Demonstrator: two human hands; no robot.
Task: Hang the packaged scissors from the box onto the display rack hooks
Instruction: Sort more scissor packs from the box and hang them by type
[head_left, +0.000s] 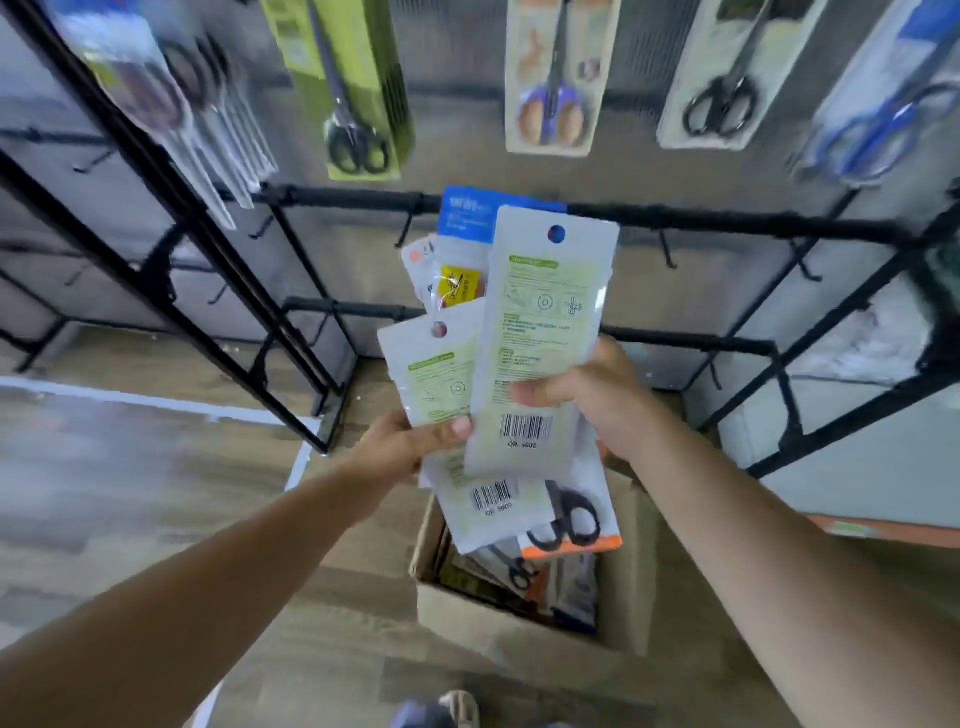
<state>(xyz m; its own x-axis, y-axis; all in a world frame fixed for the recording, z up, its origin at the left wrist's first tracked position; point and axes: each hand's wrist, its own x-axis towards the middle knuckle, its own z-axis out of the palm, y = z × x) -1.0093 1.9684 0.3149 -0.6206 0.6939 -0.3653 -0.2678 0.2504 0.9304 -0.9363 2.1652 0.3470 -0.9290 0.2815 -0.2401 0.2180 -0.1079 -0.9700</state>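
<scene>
Fingers (540, 391) of the right hand (605, 395) are pinched on the front scissors pack (540, 332), peeled off alone, presumably so its hang hole (556, 234) can be fed onto a hook (667, 252). The left hand (400, 441) is clamped on the remaining fanned packs (431, 374) as a reserve. Both are held above the open box (519, 623), below the rack bar (727, 221). Print is blurred; box contents are partly hidden; upper hung packs (558, 78) are cropped
</scene>
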